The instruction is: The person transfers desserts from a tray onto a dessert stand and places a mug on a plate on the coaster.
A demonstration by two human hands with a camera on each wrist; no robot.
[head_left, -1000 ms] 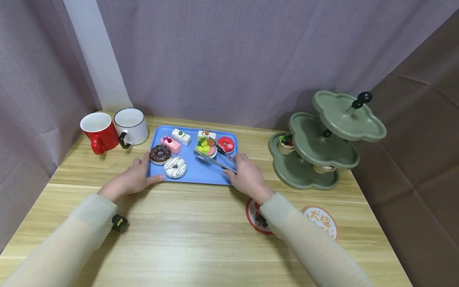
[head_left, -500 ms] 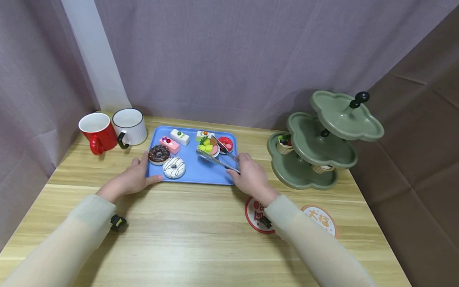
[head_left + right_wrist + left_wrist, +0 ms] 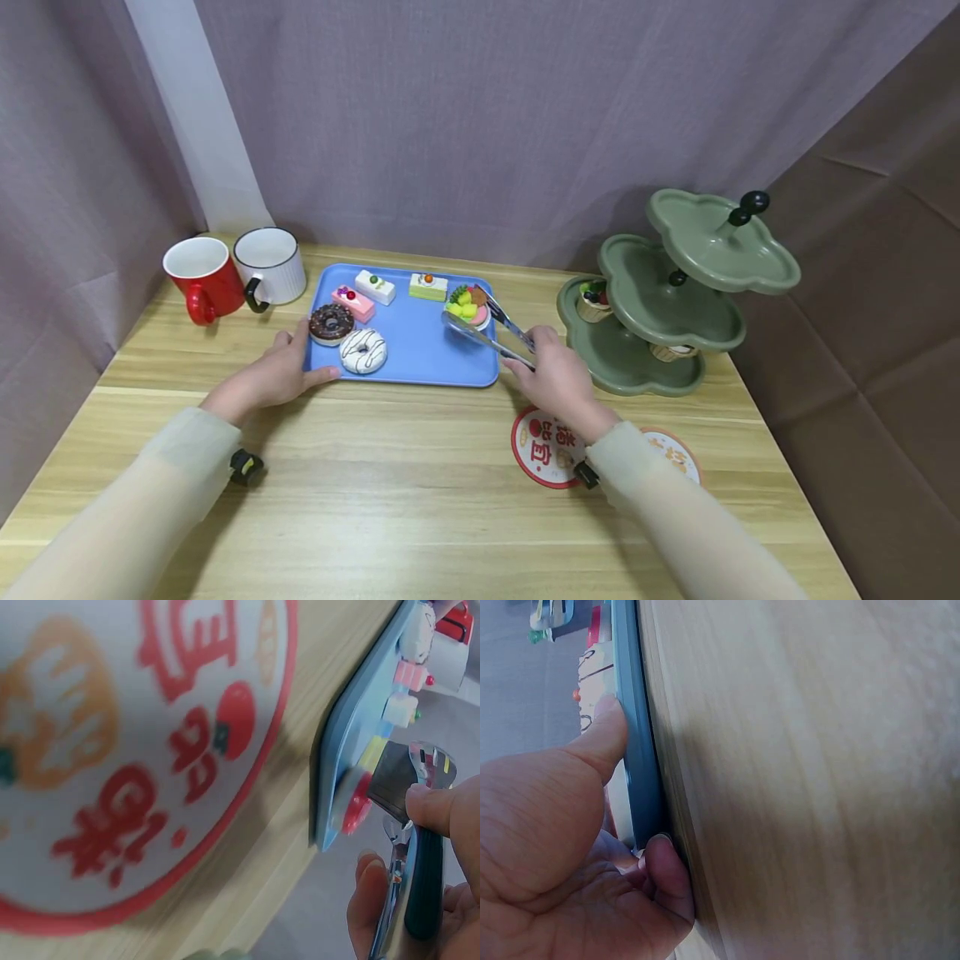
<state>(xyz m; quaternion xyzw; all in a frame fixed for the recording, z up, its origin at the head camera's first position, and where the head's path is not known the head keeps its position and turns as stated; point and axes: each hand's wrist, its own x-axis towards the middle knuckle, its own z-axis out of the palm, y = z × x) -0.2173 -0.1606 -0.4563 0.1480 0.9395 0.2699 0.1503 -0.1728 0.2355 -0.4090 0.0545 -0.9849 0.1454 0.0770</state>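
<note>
At its near left corner, my left hand [image 3: 264, 373] grips the blue tray [image 3: 412, 362], thumb [image 3: 604, 735] along the front rim. My right hand [image 3: 562, 379] holds a pair of metal tongs [image 3: 487, 337], whose tips pinch a fruit tart [image 3: 468, 308] over the tray's right part. A red-iced donut [image 3: 352, 804] sits below it, hidden in the head view. On the tray lie a chocolate donut [image 3: 332, 323], a white striped donut [image 3: 363, 351], a pink cake slice [image 3: 352, 304], a white one [image 3: 375, 287] and a yellow-green one [image 3: 428, 287].
A three-tier green stand [image 3: 637, 367] at right bears cupcakes [image 3: 594, 304] on its lowest tier. Two round coasters, one red-rimmed [image 3: 542, 450] and one orange-rimmed [image 3: 673, 450], lie by my right forearm. A red mug [image 3: 213, 287] and a white mug [image 3: 279, 271] stand back left.
My right hand has moved right with the tongs, carrying the fruit tart from in front of the yellow-green cake to over the red donut. My left hand stays on the tray corner.
</note>
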